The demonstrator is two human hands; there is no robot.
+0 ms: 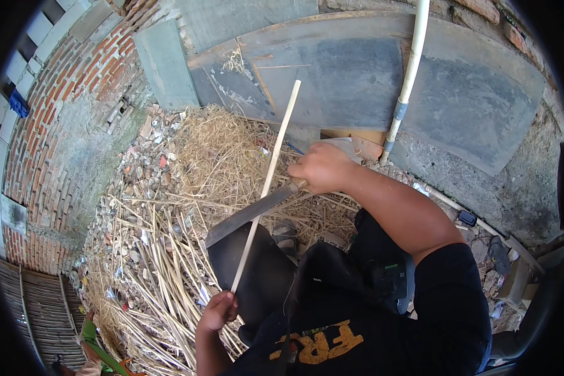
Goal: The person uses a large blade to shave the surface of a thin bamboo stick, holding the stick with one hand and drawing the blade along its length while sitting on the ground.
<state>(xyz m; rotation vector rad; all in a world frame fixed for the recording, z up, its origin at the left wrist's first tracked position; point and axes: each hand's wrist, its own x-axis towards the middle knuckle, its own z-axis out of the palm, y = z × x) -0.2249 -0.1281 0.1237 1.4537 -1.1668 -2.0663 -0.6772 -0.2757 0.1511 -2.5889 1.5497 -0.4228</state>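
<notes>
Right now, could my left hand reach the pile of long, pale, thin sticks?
Probably yes: nothing visible separates your left hand from the pile of sticks, though it holds a long, pale stick and the height between is unclear.

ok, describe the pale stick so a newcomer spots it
Find the straw heap by the grey panels. Slanting past its right side is a pale stick, lower end in the left hand. Unlike the loose stalks on the ground, it is held up, with a dark blade across it.

A dark short-sleeved shirt (407,338) bears orange lettering (323,346).
</notes>
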